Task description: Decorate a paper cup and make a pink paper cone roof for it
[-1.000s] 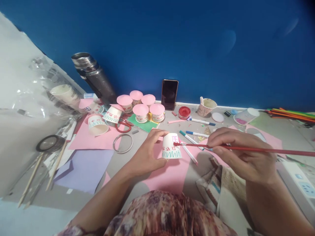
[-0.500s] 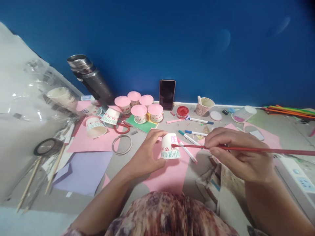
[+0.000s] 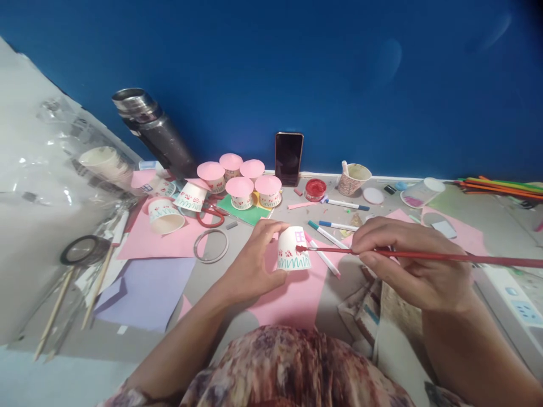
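Observation:
My left hand (image 3: 254, 260) grips a white paper cup (image 3: 288, 260), turned upside down, from its left side. Green zigzag strokes run along the cup's rim, red dabs sit above them, and a purple window is drawn near the top. Between the thumb and fingers of my right hand (image 3: 411, 260) is a long red paintbrush (image 3: 441, 257). Its red-tipped bristles are at the cup's right side, just below the window. Pink paper (image 3: 288, 308) lies under the cup. Behind it, a small tub of red paint (image 3: 315, 190) stands on the table.
Several decorated cups with pink paper cone tops (image 3: 240, 186) stand behind my left hand. A steel flask (image 3: 153, 130) and a phone (image 3: 289, 158) are near the blue wall. Markers (image 3: 324, 257), a tape ring (image 3: 211, 246), scissors (image 3: 211, 216) and a brush-holding cup (image 3: 354, 180) lie around.
The view has shifted slightly. Both hands keep their holds, and the brush tip stays at the cup's right side.

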